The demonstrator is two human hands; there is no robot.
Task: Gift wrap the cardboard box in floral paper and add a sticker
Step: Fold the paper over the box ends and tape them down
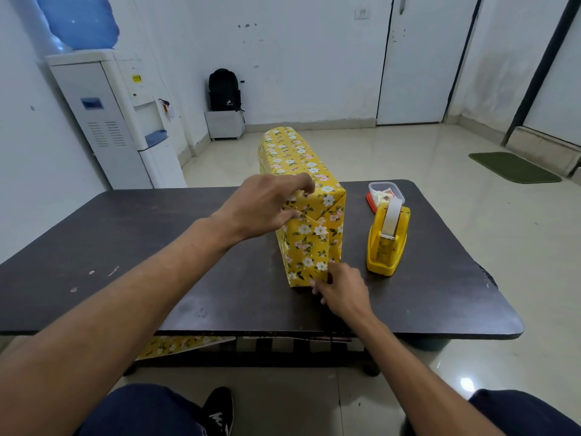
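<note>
The box, covered in yellow floral paper, stands on edge on the dark table, its near end facing me. My left hand grips the top near corner, fingers curled over the top edge and thumb on the folded end flaps. My right hand pinches the bottom flap of the paper at the lower right of the near end.
A yellow tape dispenser stands just right of the box. Behind it sits a small clear plastic container on an orange lid. Spare floral paper lies on the shelf under the table. A water dispenser stands at the left wall.
</note>
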